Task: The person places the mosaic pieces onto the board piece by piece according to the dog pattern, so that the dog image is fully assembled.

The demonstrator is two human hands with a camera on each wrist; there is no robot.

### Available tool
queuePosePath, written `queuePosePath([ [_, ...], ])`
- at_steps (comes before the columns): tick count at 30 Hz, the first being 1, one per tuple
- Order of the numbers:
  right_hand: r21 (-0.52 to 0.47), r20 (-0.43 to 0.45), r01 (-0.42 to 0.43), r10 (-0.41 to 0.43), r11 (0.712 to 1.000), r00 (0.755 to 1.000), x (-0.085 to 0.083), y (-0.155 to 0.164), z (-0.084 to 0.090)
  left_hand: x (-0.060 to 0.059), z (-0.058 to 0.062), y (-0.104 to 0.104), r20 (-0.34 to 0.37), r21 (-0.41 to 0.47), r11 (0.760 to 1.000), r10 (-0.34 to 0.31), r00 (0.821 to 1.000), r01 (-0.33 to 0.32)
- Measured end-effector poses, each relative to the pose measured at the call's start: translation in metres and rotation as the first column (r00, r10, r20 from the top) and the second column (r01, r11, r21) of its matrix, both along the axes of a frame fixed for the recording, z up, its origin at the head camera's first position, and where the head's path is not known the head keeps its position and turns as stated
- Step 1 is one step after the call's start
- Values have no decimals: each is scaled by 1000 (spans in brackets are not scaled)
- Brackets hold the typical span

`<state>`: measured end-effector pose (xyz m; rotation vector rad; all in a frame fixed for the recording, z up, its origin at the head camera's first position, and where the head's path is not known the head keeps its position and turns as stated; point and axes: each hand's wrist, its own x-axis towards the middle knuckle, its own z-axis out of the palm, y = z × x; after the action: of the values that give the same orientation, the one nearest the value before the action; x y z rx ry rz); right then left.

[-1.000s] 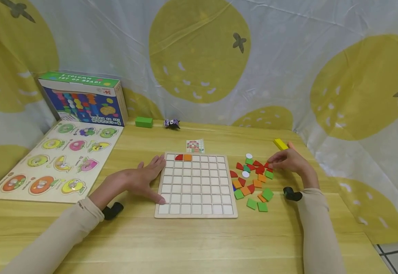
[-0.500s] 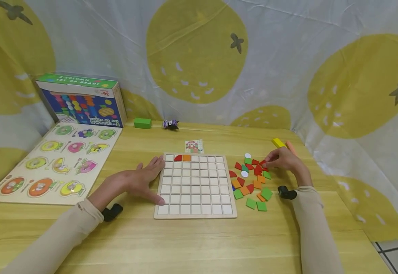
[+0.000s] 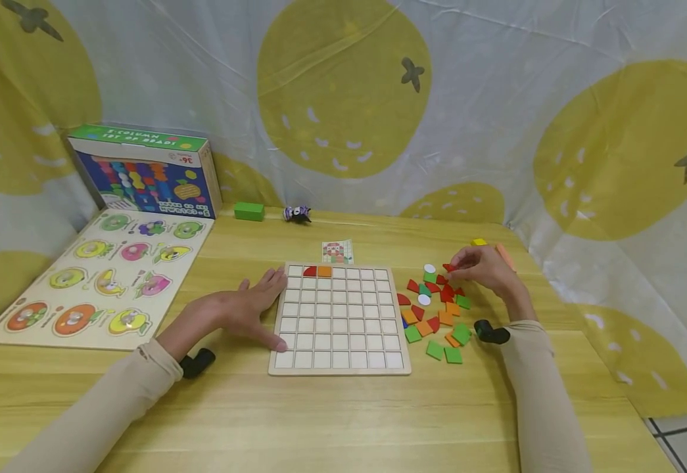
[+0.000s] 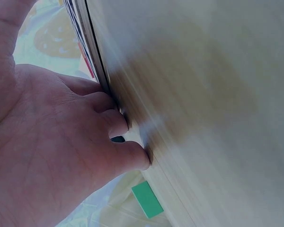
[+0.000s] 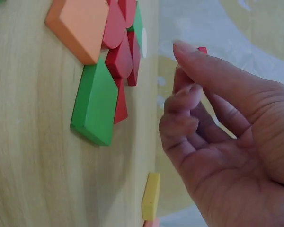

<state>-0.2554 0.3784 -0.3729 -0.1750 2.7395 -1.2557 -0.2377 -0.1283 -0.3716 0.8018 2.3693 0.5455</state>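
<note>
Left hand (image 3: 242, 309): lying flat on the table (image 3: 343, 420), palm down, fingers straight and a little spread; fingertips pressing against the left edge of the grid board (image 3: 339, 320) (in the left wrist view, fingertips butting the board's rim).
Left forearm: stretching in from the lower left, beige sleeve to the wrist.
Right hand (image 3: 485, 270): hovering raised just above the far end of the loose tile pile (image 3: 434, 309), wrist bent, fingers curled inward.
Right grip: pinching a small red piece (image 3: 449, 267) between thumb and fingertips, clamped on it (only a red corner showing past the fingers (image 5: 189, 97) in the right wrist view).
Red piece: sitting in the air above the pile, to the right of the board, clear of the table.
Board: lying between the two hands, carrying a red and an orange tile in its top row.
</note>
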Motion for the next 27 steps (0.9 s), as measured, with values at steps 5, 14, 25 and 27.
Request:
queuePosePath([
  [5, -38, 33, 6, -4, 999, 999, -2, -4, -1, 0, -1, -1, 1, -6, 1000, 6, 1000, -6],
  [14, -167, 27, -49, 54, 985, 998, -6, -33, 6, 0, 0, -1, 1, -13, 1000, 3, 1000, -3],
  [25, -122, 14, -90, 92, 988, 996, -9, -92, 20, -1, 0, 1, 3, -24, 1000, 0, 1000, 0],
  [27, -135, 18, -92, 95, 987, 995, -12, -104, 21, -2, -1, 1, 2, -27, 1000, 0, 1000, 0],
])
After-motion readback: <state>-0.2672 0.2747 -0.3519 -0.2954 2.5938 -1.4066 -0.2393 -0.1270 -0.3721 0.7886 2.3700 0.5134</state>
